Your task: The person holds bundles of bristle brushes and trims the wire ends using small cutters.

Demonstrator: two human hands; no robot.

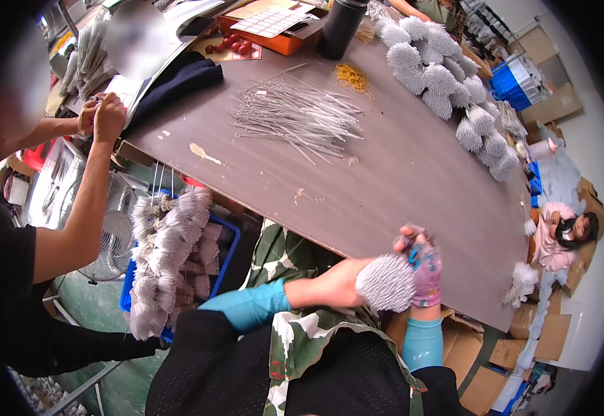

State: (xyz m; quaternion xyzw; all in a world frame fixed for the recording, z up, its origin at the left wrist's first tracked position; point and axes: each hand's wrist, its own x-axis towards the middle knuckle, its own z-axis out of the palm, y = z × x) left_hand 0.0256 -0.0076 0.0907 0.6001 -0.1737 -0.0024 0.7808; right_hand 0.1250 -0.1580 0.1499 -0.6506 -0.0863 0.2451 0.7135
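Note:
My left hand (341, 283) is wrapped round a bundle of thin white rods (385, 283), whose packed ends face me. The hand is bare, with a teal sleeve at the wrist. Beside the bundle, my right hand (425, 272) wears a stained pink and blue glove with bare fingertips. Its fingers are curled in; what they hold, if anything, cannot be made out. Both hands are at the near edge of the brown table (385, 187). Farther back on it lies a loose heap of thin white rods (295, 111).
Yellow rubber bands (352, 78), a black tumbler (342, 28) and an orange box (267, 35) sit at the far side. Stacked rod bundles (437, 69) line the right edge. A blue crate (227, 253) of bundles stands left, near a co-worker's arm (87, 201). Cardboard boxes lie right.

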